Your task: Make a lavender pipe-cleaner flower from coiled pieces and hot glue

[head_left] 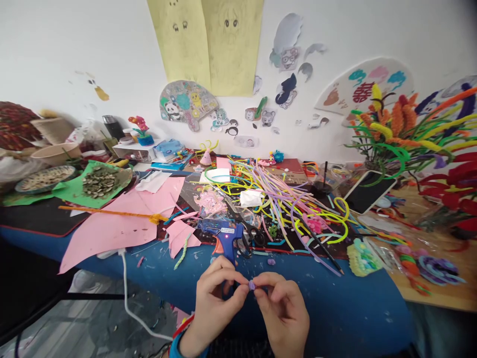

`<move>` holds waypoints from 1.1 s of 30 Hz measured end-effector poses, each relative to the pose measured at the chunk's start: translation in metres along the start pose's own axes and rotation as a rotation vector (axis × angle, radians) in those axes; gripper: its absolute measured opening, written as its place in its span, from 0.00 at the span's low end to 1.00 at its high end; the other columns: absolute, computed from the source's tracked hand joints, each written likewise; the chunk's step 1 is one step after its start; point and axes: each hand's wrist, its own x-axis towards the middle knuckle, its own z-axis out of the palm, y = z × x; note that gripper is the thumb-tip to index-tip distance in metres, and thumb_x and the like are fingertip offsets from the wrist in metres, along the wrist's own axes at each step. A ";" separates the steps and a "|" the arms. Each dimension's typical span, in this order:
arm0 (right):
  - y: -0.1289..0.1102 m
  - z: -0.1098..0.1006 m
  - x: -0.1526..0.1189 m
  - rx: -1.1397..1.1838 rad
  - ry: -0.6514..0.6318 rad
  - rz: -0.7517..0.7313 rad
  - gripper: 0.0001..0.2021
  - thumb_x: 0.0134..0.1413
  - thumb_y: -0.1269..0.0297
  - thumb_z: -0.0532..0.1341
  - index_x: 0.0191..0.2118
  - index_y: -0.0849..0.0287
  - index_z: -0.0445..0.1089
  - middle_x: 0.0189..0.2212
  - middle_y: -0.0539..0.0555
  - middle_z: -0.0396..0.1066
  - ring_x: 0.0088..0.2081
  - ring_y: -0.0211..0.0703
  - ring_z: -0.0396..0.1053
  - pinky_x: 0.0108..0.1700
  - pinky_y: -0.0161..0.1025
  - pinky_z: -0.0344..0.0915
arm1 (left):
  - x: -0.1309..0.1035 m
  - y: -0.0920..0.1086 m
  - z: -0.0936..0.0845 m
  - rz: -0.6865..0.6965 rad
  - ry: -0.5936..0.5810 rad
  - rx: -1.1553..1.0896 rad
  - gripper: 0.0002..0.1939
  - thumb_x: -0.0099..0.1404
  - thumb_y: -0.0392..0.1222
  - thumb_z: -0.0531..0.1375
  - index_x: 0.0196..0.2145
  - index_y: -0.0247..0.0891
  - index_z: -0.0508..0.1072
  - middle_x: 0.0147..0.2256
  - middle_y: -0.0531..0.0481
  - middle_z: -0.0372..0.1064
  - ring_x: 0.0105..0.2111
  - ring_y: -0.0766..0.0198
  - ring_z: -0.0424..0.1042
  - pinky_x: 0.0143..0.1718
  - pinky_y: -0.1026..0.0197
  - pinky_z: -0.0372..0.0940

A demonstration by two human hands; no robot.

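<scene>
Between the fingertips of both hands is a small purple piece (252,285), perhaps coiled pipe cleaner; its exact shape is too small to make out. My left hand (219,298) pinches it from the left with thumb and forefinger. From the other side, my right hand (281,308) pinches it too, the remaining fingers curled. Just beyond the hands lies a blue hot glue gun (227,236) with a lit red light. A second small purple piece (271,262) rests on the blue table covering (320,288). Black-handled scissors (253,233) lie beside the glue gun.
A tangle of pipe cleaners (279,194) spreads across the middle. Pink paper (112,233) covers the left side, near seeds on green paper (100,181). A black pencil (324,248) points toward the front edge. At right a phone (370,191) leans near a pipe-cleaner bouquet (395,124).
</scene>
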 end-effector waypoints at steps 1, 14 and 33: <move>0.000 -0.002 0.000 -0.007 -0.020 0.005 0.12 0.59 0.79 0.60 0.34 0.53 0.61 0.34 0.50 0.76 0.38 0.37 0.76 0.40 0.33 0.74 | 0.000 0.000 0.000 -0.006 -0.006 0.002 0.05 0.59 0.31 0.66 0.29 0.40 0.79 0.24 0.53 0.61 0.25 0.66 0.62 0.24 0.68 0.58; 0.000 -0.004 -0.002 -0.016 -0.017 0.046 0.13 0.59 0.79 0.61 0.32 0.53 0.59 0.33 0.51 0.75 0.37 0.39 0.75 0.39 0.36 0.74 | 0.001 0.000 -0.001 -0.038 -0.038 -0.033 0.03 0.60 0.35 0.66 0.33 0.40 0.81 0.25 0.51 0.62 0.25 0.65 0.62 0.23 0.66 0.58; 0.009 -0.007 -0.006 0.268 0.002 0.290 0.13 0.58 0.72 0.64 0.31 0.54 0.59 0.33 0.47 0.73 0.33 0.36 0.72 0.37 0.33 0.72 | 0.001 -0.003 -0.004 0.089 -0.047 -0.004 0.06 0.59 0.42 0.69 0.34 0.39 0.82 0.24 0.51 0.64 0.23 0.67 0.61 0.21 0.67 0.57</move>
